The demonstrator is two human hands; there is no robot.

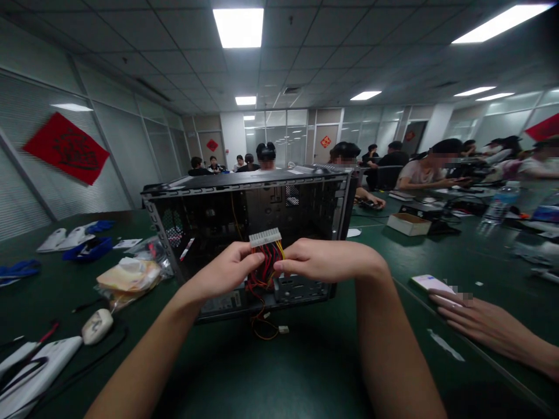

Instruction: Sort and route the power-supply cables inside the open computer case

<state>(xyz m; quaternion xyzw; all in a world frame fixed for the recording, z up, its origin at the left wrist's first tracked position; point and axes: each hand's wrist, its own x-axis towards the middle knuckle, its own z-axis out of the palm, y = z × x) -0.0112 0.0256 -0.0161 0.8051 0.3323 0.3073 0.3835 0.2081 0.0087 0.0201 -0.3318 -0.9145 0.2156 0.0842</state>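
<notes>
My left hand (233, 265) and my right hand (314, 259) both grip a bundle of power cables (267, 265) from either side, thumbs towards each other. Red, black, yellow and orange wires run down from a wide white connector (265, 236), which points up between my hands. Behind them stands a computer case (244, 183) with its side open. The lower ends of the bundle go into the case's bottom, near a drive cage (301, 286). A thin cable with a small white plug (283, 329) hangs out over the front edge onto the table.
Left on the green table (314, 361) lie a mouse (97, 326), a tissue pack (128, 273), a blue tray (87, 249) and a white device (39, 378). To the right, another person's hand (484, 320) rests by a phone (432, 285). A cardboard box (408, 224) and bottle (502, 201) stand farther back.
</notes>
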